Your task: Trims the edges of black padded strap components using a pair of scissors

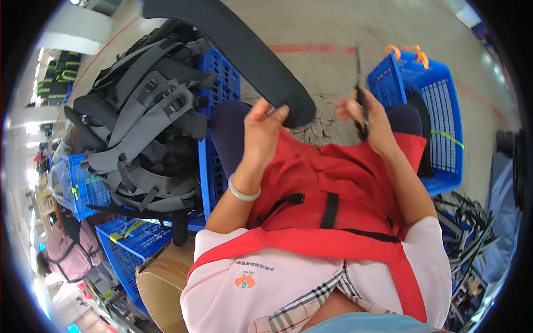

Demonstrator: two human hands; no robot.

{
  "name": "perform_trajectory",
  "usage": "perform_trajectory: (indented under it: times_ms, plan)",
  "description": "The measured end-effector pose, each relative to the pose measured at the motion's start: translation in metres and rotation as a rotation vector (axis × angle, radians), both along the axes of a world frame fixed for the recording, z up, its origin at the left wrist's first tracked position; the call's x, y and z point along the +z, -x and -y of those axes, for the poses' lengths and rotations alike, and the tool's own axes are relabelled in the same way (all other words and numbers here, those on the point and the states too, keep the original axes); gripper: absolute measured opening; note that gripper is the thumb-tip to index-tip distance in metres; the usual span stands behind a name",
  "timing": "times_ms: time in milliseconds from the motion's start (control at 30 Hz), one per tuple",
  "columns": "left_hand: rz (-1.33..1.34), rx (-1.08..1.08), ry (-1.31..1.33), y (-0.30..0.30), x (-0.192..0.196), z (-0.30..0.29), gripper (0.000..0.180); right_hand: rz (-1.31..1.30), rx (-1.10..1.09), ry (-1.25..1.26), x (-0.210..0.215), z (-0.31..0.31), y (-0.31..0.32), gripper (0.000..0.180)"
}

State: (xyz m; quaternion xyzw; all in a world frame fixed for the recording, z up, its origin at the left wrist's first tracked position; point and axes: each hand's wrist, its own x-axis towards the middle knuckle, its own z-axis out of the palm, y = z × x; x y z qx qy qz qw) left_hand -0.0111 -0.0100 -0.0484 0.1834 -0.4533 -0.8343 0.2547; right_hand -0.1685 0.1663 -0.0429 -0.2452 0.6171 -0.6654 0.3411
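My left hand (262, 130) pinches the near end of a long, curved black padded strap (244, 53), thumb on top. The strap slants up and away to the left, past the upper edge of the head view. In my right hand (375, 119) is a pair of scissors (362, 108) with black handles. Their blades point away from me and look slightly blurred; whether they are spread, I cannot tell. The scissors are apart from the strap, to its right. Both hands are above my lap, which a red apron (327, 183) covers.
On my left, grey and black backpack straps (150, 119) pile high on a blue crate (222, 72). A blue basket (444, 139) with orange handles stands right, holding something black. Dark scraps (319, 132) litter the floor between my knees. A cardboard box (164, 277) is at lower left.
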Motion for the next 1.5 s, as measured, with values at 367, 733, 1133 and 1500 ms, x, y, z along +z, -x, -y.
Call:
perform_trajectory:
  times_ms: [367, 733, 1133, 1500]
  plan:
    - [-0.092, -0.231, -0.196, -0.014, 0.024, 0.004, 0.053, -0.060, 0.275, -0.106, 0.016, -0.022, -0.049, 0.023]
    - [-0.039, 0.014, -0.261, -0.014, 0.023, 0.017, 0.022, 0.027, 0.314, -0.202, 0.003, -0.045, -0.070, 0.023]
    - [0.037, -0.175, -0.173, -0.027, 0.003, -0.002, 0.015, -0.094, 0.226, -0.249, 0.009, -0.039, -0.078, 0.027]
    - [-0.001, -0.161, -0.141, -0.026, 0.003, -0.003, 0.015, 0.047, 0.163, -0.161, -0.006, -0.040, -0.078, 0.035]
